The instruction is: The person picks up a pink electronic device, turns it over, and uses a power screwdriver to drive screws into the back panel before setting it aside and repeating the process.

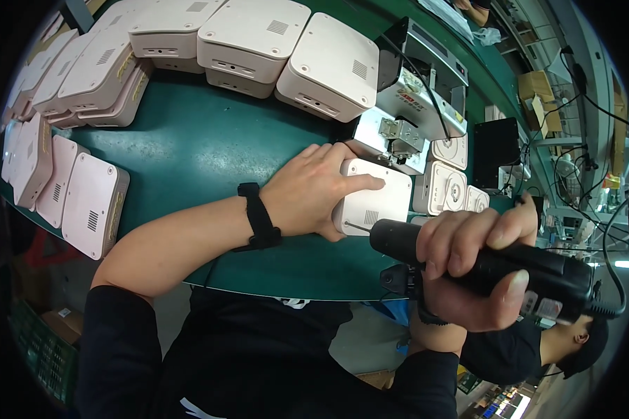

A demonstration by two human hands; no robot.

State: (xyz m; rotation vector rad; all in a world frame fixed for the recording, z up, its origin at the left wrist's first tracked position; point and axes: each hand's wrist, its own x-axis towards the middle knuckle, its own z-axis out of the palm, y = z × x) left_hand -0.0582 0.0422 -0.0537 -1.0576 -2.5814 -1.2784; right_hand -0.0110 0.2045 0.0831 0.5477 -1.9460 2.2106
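My left hand [314,187], with a black strap round its wrist, grips a white square plastic case [381,204] from its left side, its index finger lying across the top. The case has rounded corners, a small vent grille and corner holes. In my right hand [472,269] is a black corded electric screwdriver [402,241], held tilted with my fingers wrapped round its body. Its thin bit reaches the near-left corner of the case; whether the tip sits in the hole there I cannot tell.
Stacks of similar white cases [255,35] line the back and left of the green table [182,140]. A silver-and-black machine [426,84] stands behind the held case. White round-faced parts [440,188] lie to its right. Another person [531,349] sits at the lower right.
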